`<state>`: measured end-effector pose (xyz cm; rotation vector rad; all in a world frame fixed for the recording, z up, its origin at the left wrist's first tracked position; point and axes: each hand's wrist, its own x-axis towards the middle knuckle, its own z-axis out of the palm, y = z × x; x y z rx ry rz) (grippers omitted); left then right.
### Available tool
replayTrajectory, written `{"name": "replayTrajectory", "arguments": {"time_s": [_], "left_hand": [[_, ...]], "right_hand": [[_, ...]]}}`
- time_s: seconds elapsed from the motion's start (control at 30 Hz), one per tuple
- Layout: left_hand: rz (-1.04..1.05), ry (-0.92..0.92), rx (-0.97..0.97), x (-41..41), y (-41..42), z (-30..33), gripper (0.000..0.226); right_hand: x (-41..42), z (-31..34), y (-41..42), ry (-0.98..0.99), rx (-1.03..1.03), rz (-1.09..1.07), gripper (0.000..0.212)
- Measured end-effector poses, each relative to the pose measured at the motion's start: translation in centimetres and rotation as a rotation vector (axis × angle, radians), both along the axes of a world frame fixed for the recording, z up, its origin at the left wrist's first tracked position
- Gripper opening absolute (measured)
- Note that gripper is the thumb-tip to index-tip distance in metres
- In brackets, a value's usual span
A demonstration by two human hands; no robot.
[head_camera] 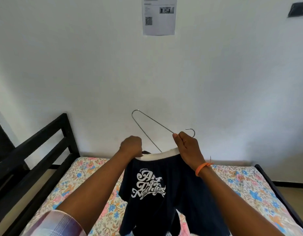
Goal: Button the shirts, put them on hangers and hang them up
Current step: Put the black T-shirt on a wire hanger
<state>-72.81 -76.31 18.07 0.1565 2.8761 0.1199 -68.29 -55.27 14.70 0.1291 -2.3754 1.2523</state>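
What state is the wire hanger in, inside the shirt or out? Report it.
Partly in. One end of the wire hanger dips into the white collar of the dark shirt; its other corner and hook stick out above, held by the right hand.

A white wall (79, 57) bears a printed sheet (158, 16) with a QR code. Below stands a bed (246, 183) with floral sheet and black frame (36, 145). A dark fitting (298, 9) sits top right.
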Motion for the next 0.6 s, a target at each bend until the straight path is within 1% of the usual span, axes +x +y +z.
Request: {"name": "replayTrajectory", "arguments": {"time_s": [0.07, 0.1, 0.13, 0.2, 0.27, 0.3, 0.33, 0.37, 0.4, 0.43, 0.47, 0.5, 0.53, 0.6], "left_hand": [[-0.008, -0.218, 0.009, 0.3, 0.2, -0.6, 0.022], [-0.049, -0.226, -0.014, 0.4, 0.2, -0.8, 0.019], [-0.116, -0.162, -0.043, 0.7, 0.3, -0.9, 0.018], [-0.229, 0.023, -0.108, 1.2, 0.4, -1.1, 0.022], [-0.234, 0.111, -0.09, 0.8, 0.2, -2.2, 0.024], [-0.19, 0.113, -0.013, 0.5, 0.0, -2.5, 0.022], [-0.109, 0.081, 0.141, 0.2, -0.2, -2.6, 0.019], [0.004, 0.021, 0.357, -0.1, -0.3, -2.5, 0.017], [0.127, -0.054, 0.614, -0.4, -0.2, -2.3, 0.015], [0.233, -0.138, 0.856, -0.5, 0.0, -1.9, 0.014], [0.322, -0.231, 1.054, -0.4, 0.2, -1.5, 0.017], [0.379, -0.301, 1.189, -0.4, 0.4, -1.0, 0.02], [0.416, -0.333, 1.26, -0.4, 0.6, -0.4, 0.022], [0.486, -0.309, 1.312, -0.5, 0.8, 0.7, 0.019]], "right_hand": [[0.0, 0.3, 0.0, 0.006, 0.005, 0.008, 0.046], [0.0, 0.6, 0.0, 0.013, 0.001, 0.007, 0.046], [0.0, 0.8, 0.1, 0.02, -0.001, 0.005, 0.046], [0.1, 1.1, 0.4, 0.03, 0.01, 0.0, 0.046], [0.1, 1.2, 1.0, 0.031, 0.019, -0.011, 0.047], [0.0, 1.2, 1.4, 0.023, 0.023, -0.021, 0.047], [-0.1, 1.1, 1.8, 0.007, 0.036, -0.03, 0.047], [-0.2, 0.9, 2.3, -0.012, 0.069, -0.037, 0.047], [-0.3, 0.6, 2.8, -0.028, 0.132, -0.044, 0.048], [-0.3, 0.1, 3.2, -0.03, 0.226, -0.059, 0.049], [-0.4, -0.4, 3.7, -0.023, 0.333, -0.08, 0.05], [-0.3, -0.8, 4.1, -0.017, 0.422, -0.105, 0.051], [-0.3, -1.2, 4.6, -0.017, 0.475, -0.131, 0.05], [-0.1, -1.7, 5.4, -0.012, 0.531, -0.17, 0.048]]}}
